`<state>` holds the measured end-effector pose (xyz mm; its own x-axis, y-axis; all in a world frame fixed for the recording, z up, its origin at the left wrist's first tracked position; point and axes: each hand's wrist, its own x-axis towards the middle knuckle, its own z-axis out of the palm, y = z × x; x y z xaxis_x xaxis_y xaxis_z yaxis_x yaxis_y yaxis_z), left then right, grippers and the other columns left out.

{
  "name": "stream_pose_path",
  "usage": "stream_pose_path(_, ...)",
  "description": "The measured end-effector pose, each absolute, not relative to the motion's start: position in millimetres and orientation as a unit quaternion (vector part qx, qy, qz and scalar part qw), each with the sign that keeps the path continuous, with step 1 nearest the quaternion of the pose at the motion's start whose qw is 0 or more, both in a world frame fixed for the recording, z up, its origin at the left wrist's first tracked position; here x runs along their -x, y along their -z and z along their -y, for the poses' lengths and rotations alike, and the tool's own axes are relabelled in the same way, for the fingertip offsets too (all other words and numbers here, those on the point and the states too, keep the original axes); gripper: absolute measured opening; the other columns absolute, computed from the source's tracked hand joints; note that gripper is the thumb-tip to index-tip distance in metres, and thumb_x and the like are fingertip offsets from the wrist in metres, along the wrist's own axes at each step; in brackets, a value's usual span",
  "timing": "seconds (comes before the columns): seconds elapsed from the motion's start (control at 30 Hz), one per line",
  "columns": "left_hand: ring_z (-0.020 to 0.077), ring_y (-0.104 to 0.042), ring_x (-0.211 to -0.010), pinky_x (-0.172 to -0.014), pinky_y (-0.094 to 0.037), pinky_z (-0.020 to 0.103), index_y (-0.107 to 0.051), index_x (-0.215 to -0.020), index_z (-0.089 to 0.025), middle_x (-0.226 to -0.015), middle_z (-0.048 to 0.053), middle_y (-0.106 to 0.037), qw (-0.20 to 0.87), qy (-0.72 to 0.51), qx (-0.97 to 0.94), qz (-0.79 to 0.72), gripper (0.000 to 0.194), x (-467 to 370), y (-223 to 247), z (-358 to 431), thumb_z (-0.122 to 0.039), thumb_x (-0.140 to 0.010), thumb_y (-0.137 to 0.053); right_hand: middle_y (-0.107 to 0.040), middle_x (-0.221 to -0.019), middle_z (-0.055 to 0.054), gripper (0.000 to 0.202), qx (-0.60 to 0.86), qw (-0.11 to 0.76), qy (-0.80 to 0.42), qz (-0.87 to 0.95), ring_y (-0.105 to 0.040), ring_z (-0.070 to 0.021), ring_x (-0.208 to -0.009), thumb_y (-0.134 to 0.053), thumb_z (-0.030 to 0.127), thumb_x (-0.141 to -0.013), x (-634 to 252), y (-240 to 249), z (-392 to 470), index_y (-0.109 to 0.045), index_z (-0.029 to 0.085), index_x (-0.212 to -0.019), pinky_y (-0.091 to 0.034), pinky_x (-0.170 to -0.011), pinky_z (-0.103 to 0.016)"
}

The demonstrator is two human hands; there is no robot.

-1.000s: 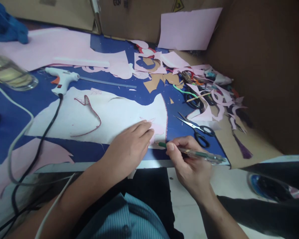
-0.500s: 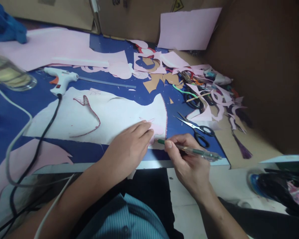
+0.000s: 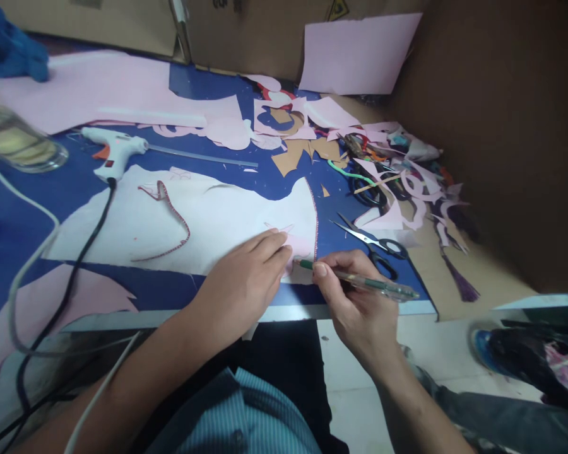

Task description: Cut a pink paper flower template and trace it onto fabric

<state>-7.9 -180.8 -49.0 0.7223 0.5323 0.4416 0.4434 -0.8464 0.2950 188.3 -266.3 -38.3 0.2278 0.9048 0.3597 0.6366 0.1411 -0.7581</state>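
My right hand [image 3: 360, 302] grips a clear-barrelled pen [image 3: 373, 285] with a green tip section, its point at the edge of a small pink cutout [image 3: 300, 246]. The cutout lies on a white piece of fabric [image 3: 227, 214] with red stitching along its right edge. My left hand [image 3: 250, 277] rests flat with fingers stretched out, pressing on the cutout and fabric; part of the cutout is hidden under it. A strip with red stitching [image 3: 175, 217] lies on the fabric's left half. Black-handled scissors [image 3: 376, 246] lie just beyond my right hand.
A white glue gun [image 3: 118, 151] sits at the left, its black cord [image 3: 89, 246] crossing the fabric. Pink sheets [image 3: 123, 88] and paper scraps [image 3: 331, 120] cover the back. A glass jar [image 3: 19, 139] stands far left. Cardboard walls [image 3: 492, 139] enclose the back and right.
The pen tip has shifted very slightly up along the cutout, with my right hand. My left hand stays put. At lower right, a person's grey trouser leg now shows more.
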Motion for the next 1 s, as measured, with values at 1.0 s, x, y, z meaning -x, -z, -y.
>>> stream_pose_path(1.0,0.0315,-0.069,-0.137,-0.12,-0.058,0.049,-0.071,-0.127,-0.007,-0.143,0.02,-0.072,0.075,-0.278,-0.923,-0.255,0.03,7.0,49.0,180.3,-0.012,-0.112,-0.046,-0.077,-0.082,0.002,0.011,0.649,0.468,-0.112,0.589,-0.072,-0.0148,-0.068,-0.073,0.031,-0.107,-190.5,43.4,268.8,-0.072,0.024,-0.098,-0.053,-0.063,-0.028)
